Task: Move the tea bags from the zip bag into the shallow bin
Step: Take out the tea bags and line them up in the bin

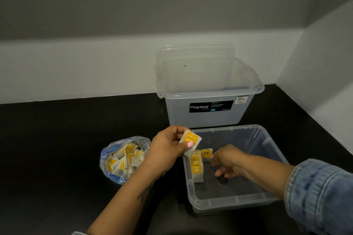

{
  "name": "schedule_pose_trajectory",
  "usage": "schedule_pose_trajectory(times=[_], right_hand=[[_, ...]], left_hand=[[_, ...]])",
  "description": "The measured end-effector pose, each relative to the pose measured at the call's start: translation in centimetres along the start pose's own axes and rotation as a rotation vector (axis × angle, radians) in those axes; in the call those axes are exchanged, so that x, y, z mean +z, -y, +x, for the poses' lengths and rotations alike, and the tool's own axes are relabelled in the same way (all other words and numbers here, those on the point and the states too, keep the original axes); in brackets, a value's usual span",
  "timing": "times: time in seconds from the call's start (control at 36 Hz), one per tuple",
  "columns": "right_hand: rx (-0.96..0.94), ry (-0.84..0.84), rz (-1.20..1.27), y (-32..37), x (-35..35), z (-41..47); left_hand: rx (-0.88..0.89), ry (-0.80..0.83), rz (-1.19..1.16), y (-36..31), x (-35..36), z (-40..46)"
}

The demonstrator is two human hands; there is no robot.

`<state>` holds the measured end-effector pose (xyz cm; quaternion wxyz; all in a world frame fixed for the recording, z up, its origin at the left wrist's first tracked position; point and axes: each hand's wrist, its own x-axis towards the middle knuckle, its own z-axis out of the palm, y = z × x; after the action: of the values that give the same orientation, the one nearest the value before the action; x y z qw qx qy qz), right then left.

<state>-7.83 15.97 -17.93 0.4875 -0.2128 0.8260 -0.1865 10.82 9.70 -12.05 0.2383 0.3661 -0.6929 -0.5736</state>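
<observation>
Many tea bags [125,160] remain in the zip bag [107,150] at left. Left hand [168,147] pinches one tea bag [190,140] above the shallow bin [236,201] rim. Right hand [229,161], fingers loosely extended, apparently touches standing sachets [197,166] inside.

White tea bags [125,160] with yellow labels; blue-edged clear zip bag [107,172]; black counter [66,139]; denim-blue sleeve [322,194]
</observation>
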Motion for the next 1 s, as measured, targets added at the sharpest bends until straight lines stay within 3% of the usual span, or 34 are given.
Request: schedule_pose_trajectory(times=[0.25,0.39,0.53,0.64,0.83,1.0], right_hand=[[-0.023,-0.009,0.049,-0.2,-0.5,-1.3],[-0.303,-0.077,-0.014,0.2,-2.3,-4.1],[-0.612,0.005,0.087,2.2,-3.6,-7.7],[-0.773,-0.126,0.051,2.7,-4.1,-8.0],[-0.738,-0.224,-0.137,1.8,-5.2,-6.9],[-0.638,-0.256,-0.456,0.0,-4.6,-4.8]], left_hand=[[0.004,-0.033,0.044,-0.1,0.2,0.4],[0.023,-0.051,0.047,-0.5,0.6,1.0],[0.102,-0.071,0.051,-1.2,1.6,1.6],[0.129,-0.043,0.05,-1.5,2.5,1.8],[0.128,0.005,0.185,-1.7,3.0,1.8],[0.14,-0.085,0.425,-0.8,2.4,2.1]])
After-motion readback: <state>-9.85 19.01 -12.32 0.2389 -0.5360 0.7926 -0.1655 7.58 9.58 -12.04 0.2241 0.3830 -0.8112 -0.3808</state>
